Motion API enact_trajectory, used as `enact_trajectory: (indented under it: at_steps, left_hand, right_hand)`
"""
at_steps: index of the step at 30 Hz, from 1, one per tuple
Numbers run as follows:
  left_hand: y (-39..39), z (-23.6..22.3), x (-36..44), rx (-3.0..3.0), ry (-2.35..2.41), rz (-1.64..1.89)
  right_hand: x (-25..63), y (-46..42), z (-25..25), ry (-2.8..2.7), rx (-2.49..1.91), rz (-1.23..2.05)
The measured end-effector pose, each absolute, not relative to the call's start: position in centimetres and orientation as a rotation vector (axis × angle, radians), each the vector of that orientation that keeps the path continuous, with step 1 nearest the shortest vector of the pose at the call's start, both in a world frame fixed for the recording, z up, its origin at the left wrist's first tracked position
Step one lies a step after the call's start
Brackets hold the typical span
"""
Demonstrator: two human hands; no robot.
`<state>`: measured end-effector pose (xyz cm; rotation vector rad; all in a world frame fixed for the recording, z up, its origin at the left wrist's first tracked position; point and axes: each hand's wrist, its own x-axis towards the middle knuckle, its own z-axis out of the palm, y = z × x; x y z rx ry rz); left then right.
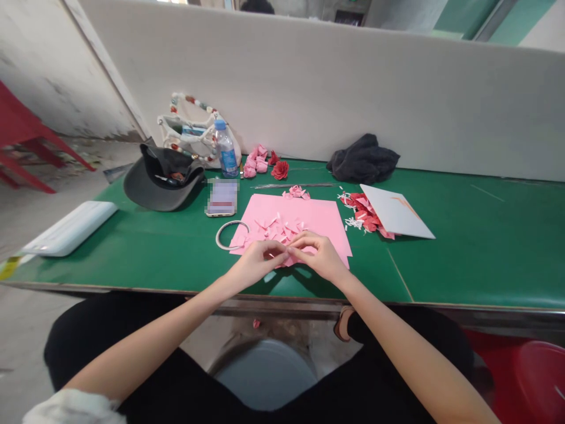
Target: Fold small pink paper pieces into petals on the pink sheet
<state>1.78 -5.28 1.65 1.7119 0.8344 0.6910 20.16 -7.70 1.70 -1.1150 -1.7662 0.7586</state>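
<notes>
My left hand [261, 259] and my right hand [321, 254] meet fingertip to fingertip over the near edge of a pink paper sheet [318, 215]. Both are closed in a pinch on what looks like a small piece of pink paper [288, 259], mostly hidden by the fingers. Just beyond them, a loose heap of cut pink paper pieces [276, 227] lies on the sheet. A few folded pink pieces [296, 192] sit at its far edge. To the left, a pale ring [218, 237], like a roll of tape, overlaps the sheet's corner.
On the green table [477, 247] are a phone [222, 197], a dark cap [163, 182], a water bottle [226, 150], a beaded bag [194, 132], pink paper flowers [256, 162], a red flower [280, 170], thin wires [295, 185], red scraps [364, 212], a white card [397, 213] and black cloth [364, 159].
</notes>
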Motion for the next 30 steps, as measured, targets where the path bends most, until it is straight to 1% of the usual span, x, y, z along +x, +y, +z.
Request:
enact_trajectory:
  at_steps: [5, 8, 20, 25, 30]
  left_hand:
    - [-5.3, 1.5, 2.0, 1.689, 0.812, 0.675]
    - [-5.3, 1.3, 2.1, 1.663, 0.799, 0.675]
    - [-5.2, 1.5, 2.0, 1.617, 0.821, 0.675]
    - [-5.6, 1.2, 1.7, 1.648, 0.783, 0.661]
    - [-6.0, 1.9, 1.5, 1.706, 0.766, 0.636]
  right_hand:
    - [20.2, -8.0, 1.8, -1.967, -1.073, 0.496]
    - [20.2, -8.1, 1.9, -1.986, -1.062, 0.455]
    - [20.4, -7.9, 1.6, -1.831, -1.065, 0.666]
    - [20.2, -8.5, 1.4, -1.751, -1.072, 0.789]
    - [20.0, -8.8, 1.2, -1.623, -1.073, 0.928]
